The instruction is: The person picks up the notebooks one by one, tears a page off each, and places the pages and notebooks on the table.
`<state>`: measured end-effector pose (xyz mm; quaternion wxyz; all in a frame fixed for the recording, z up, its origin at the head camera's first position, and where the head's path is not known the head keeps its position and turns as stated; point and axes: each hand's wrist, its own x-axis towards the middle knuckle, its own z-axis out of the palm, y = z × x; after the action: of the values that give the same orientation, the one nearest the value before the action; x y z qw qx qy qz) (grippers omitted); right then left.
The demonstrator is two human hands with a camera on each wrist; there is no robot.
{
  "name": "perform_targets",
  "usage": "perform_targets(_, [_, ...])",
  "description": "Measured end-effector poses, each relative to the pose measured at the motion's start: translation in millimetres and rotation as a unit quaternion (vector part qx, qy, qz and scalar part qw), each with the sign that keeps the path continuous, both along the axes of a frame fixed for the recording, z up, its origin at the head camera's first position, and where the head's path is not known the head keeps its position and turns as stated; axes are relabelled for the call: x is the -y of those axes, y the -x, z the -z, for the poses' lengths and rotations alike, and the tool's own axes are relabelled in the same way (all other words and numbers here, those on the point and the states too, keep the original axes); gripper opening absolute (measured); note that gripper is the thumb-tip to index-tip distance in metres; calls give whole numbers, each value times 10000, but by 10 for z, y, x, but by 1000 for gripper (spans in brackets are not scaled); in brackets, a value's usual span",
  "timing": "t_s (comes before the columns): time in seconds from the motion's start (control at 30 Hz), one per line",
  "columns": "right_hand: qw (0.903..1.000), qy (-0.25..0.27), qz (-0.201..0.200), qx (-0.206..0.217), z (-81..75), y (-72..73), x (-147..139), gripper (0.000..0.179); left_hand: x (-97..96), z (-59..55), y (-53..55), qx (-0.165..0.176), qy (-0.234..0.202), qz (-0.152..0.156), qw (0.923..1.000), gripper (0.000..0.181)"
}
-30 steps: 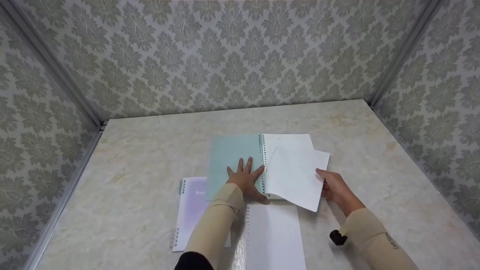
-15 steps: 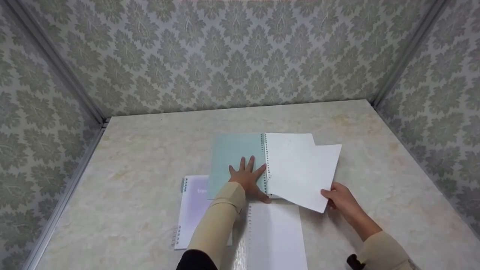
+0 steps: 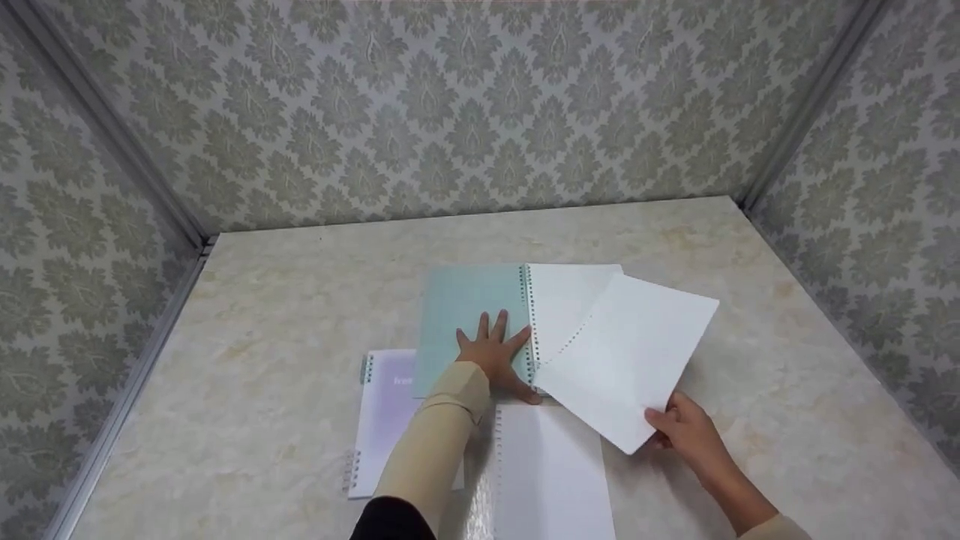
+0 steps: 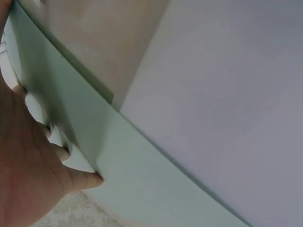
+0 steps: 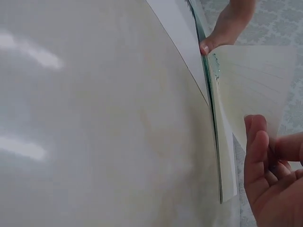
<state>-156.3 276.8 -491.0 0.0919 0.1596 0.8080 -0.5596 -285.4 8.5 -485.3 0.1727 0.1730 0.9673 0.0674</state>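
Note:
A spiral notebook with a mint-green cover (image 3: 472, 292) lies spread on the table, its white page (image 3: 562, 289) to the right of the coil. My left hand (image 3: 495, 360) presses flat on the green side with fingers splayed, the thumb at the coil's lower end. In the head view my right hand (image 3: 686, 435) pinches the lower right edge of a loose-looking white sheet (image 3: 630, 352). That sheet is tilted, with a row of punched holes along its left edge; its lower left corner overlaps the coil. The right wrist view shows the sheet (image 5: 258, 80) lifted and bent between thumb and fingers.
A purple-covered spiral notebook (image 3: 386, 427) lies partly beneath the green cover and my left sleeve. In front of the green notebook is another white sheet (image 3: 555, 472) with holes along its left side. Patterned walls (image 3: 465, 112) enclose the marbled table (image 3: 300, 300).
My right hand has moved right and toward me with the sheet. The sheet has turned clockwise, and its punched edge has come away from most of the coil. My left hand stays in place.

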Motion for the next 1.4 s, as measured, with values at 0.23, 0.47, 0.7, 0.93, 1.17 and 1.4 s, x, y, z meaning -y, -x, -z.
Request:
perform_targets(0.23, [9996,-239,127,96,-37,-139,-54,29,-14,-24,-3,-6,-9,-34,10000,115])
perform_targets(0.47, [9999,-42,156,49,-102,-204,-75,32,-30,-59,-18,4,21,68,10000,114])
perform_targets(0.7, [9994,-87,326,99,-135,-301,-74,34,-86,-92,-47,-10,36,59,10000,113])
perform_targets(0.93, [9988,-126,433,184,-149,-414,-246,38,-53,-86,-59,65,-20,-18,10000,112])
perform_targets(1.17, [9941,-1042,171,243,-98,-345,-430,29,1,-56,-27,99,-114,-56,9999,113])
perform_targets(1.4, [9717,-2361,-35,106,16,-208,-613,36,33,-49,-26,85,-103,-35,9999,123])
